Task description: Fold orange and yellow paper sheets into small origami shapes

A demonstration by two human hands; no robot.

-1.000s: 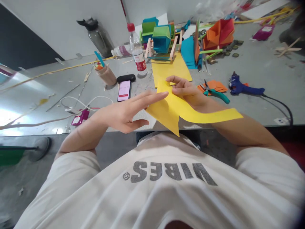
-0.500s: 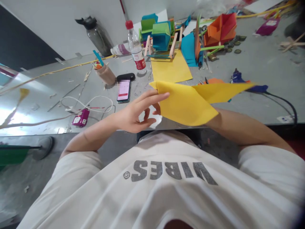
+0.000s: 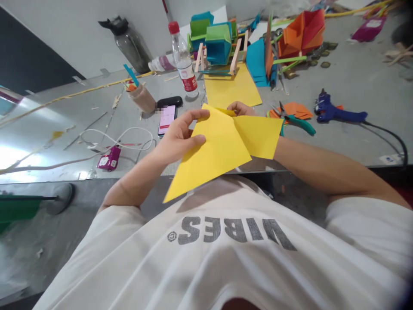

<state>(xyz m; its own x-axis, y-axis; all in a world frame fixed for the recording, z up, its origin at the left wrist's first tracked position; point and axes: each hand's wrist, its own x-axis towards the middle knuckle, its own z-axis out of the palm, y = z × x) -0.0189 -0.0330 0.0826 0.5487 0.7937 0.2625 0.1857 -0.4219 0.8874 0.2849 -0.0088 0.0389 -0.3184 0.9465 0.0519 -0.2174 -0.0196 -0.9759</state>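
A folded sheet of yellow paper is held up between my hands above the table's near edge. My left hand pinches its left side, thumb on the near face and fingers at the upper edge. Behind the paper's upper edge is my right hand; its curled fingers grip a fold there, and most of the hand is hidden. The paper spreads into a large flap toward my shirt and a smaller flap over my right wrist.
Pliers with teal handles lie on orange paper pieces, left of a blue glue gun. Beyond are flat yellow paper, a green and blue paper model and a red-capped bottle. A phone and white cable lie left.
The yellow paper has turned and shifted left, its large flap swinging down toward my shirt. My left hand now pinches it, and my right fingers have come into view.
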